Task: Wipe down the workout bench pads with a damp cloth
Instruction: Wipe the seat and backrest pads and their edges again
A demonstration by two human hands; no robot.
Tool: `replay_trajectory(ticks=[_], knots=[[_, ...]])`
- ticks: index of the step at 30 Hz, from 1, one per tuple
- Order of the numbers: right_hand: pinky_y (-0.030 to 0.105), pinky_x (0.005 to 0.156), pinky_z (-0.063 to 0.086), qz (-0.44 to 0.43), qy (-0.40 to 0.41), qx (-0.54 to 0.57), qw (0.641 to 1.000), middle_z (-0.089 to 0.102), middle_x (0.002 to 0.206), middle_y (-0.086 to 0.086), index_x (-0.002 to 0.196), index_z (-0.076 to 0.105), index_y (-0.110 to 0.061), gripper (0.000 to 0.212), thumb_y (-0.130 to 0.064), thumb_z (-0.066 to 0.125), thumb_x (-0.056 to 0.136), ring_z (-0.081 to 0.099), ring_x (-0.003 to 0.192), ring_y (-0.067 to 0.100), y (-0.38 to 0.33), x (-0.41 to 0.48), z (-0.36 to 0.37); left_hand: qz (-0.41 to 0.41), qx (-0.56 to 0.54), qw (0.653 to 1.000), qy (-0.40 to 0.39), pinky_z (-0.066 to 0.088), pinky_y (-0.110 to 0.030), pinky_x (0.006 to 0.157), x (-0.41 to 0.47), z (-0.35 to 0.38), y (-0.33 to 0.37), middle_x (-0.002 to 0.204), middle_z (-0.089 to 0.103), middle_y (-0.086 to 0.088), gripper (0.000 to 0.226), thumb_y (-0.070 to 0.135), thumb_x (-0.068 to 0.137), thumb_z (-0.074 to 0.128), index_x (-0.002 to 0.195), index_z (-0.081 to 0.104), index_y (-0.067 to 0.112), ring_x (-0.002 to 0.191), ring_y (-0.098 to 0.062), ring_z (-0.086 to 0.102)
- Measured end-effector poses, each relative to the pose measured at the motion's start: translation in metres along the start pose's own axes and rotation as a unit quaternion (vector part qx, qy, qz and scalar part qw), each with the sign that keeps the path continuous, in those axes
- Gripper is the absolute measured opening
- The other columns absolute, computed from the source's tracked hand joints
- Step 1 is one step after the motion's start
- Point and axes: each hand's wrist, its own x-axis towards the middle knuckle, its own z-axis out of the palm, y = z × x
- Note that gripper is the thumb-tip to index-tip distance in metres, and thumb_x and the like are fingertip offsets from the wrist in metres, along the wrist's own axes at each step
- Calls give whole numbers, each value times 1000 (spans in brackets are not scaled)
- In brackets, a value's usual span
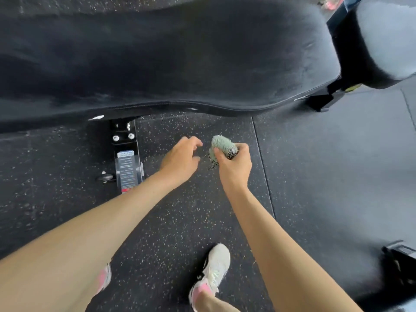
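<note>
A long black bench pad [157, 59] runs across the upper part of the head view, and a second black pad [382, 41] sits at the upper right. My right hand [234, 165] grips a bunched pale green cloth [221, 146] with a dark mesh edge, held over the floor just below the long pad's front edge. My left hand [180, 158] hovers a little to the left of the cloth, fingers loosely curled and holding nothing. Neither hand touches a pad.
The bench's black metal foot [126, 154] with bolts and a label stands on the speckled rubber floor [171, 233] at my left. My white and pink shoes [211, 273] are below. A dark object [398, 262] sits at the right edge.
</note>
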Motion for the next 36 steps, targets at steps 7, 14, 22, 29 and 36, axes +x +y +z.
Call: replay_trajectory(ticks=[7,14,22,29,36], knots=[[19,62,36,-171,65,-58,981,56,100,-8,103,44,-22,20,-31,60,93,47,75,5,13,21,32,176,116,934,289,51,-40,77,32,21,-18,122,49,-18,53,-15,76,56,126,50,2,101,-31,54],[-1,71,35,-308,175,44,934,53,105,-9,113,52,-9,31,-26,64,91,42,85,-4,35,48,104,253,264,784,502,16,-49,105,77,37,-100,133,24,-7,72,-11,71,49,139,34,6,136,-22,18],[7,63,35,-427,254,73,865,47,97,-12,108,55,-7,29,-25,66,88,40,83,-4,33,74,161,273,286,688,609,0,-45,113,123,37,-139,138,21,-4,72,-8,78,44,144,18,7,146,-10,-1],[19,60,32,-477,287,40,830,56,92,-6,106,38,-29,23,-37,53,90,42,71,1,36,92,166,295,282,603,685,-14,-44,112,163,40,-138,144,10,-4,74,-5,81,46,148,18,8,146,-11,-1],[16,55,25,-549,316,1,774,61,91,-1,107,40,-26,25,-33,50,85,50,65,10,30,106,160,302,242,539,748,-16,-44,112,200,36,-126,145,12,-6,57,-5,89,35,144,22,7,147,-14,-3]])
